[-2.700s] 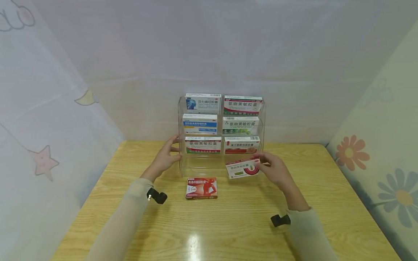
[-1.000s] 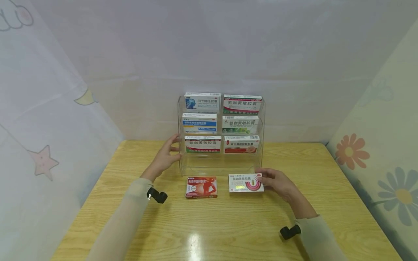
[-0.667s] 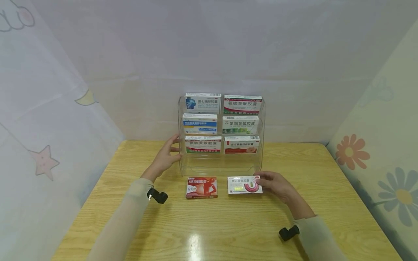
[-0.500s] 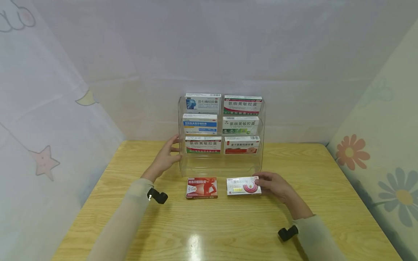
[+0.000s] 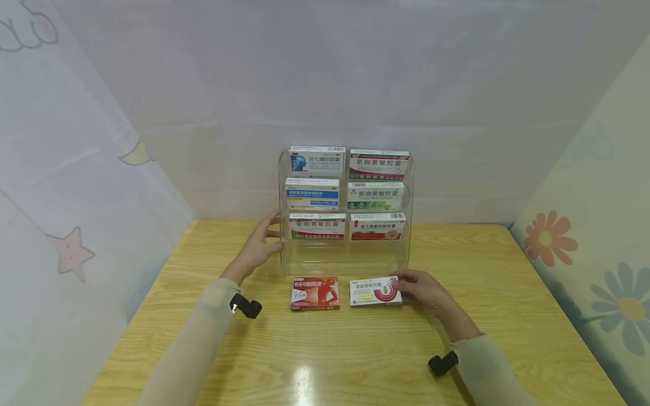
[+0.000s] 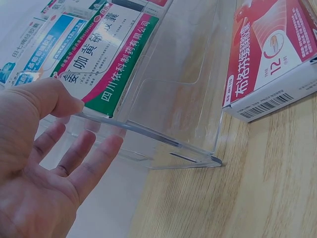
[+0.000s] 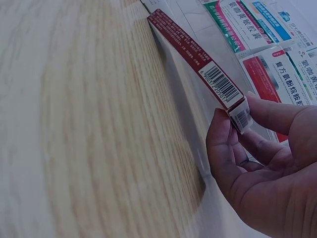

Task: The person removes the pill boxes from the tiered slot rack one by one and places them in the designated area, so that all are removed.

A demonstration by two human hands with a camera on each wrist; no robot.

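A clear acrylic display rack [image 5: 345, 256] stands on the table with medicine boxes in its upper three tiers. My left hand [image 5: 259, 245] holds the rack's left side; in the left wrist view the thumb is at the front edge and the fingertips [image 6: 115, 143] lie along the side panel. My right hand [image 5: 424, 290] pinches the right end of a white and crimson medicine box [image 5: 373, 292] in front of the rack. The right wrist view shows this medicine box [image 7: 193, 57] edge-on, its held end raised off the table. A red medicine box [image 5: 315, 293] lies to its left.
The rack's upper tiers hold several boxes, among them a blue-striped one [image 5: 312, 195] and a red and white one [image 5: 377, 228]. The wooden table [image 5: 355, 355] extends around the rack. A pale curtain [image 5: 345, 73] hangs behind.
My right hand has brought the white and crimson box down from before the rack's bottom tier, then slid it slightly left towards the red box. My left hand stays on the rack.
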